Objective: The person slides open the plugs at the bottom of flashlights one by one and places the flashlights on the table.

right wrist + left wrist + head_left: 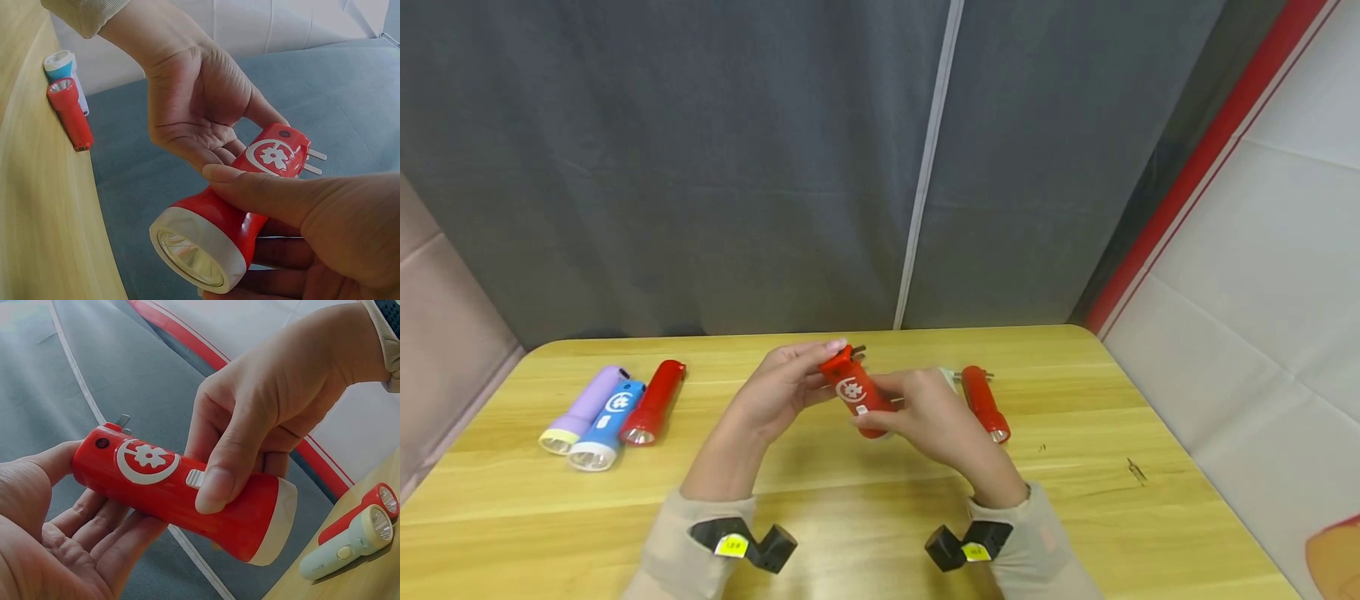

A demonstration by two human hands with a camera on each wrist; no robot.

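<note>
Above the table, both hands hold a red flashlight (852,389) with a white flower emblem and a white switch. Its tail, with two metal plug prongs (315,161) folded out, sits between the thumb and fingers of my left hand (782,385). My right hand (934,414) grips the body toward the white-rimmed head (194,250), the thumb lying beside the switch in the left wrist view. The lens end points down toward the right in the head view. Part of the body is covered by the right fingers.
On the table's left lie a purple flashlight (589,407), a blue one (610,423) and a red one (657,404). To the right, another red flashlight (981,400) lies beside a pale green one (337,552). A grey curtain (737,183) hangs behind the table.
</note>
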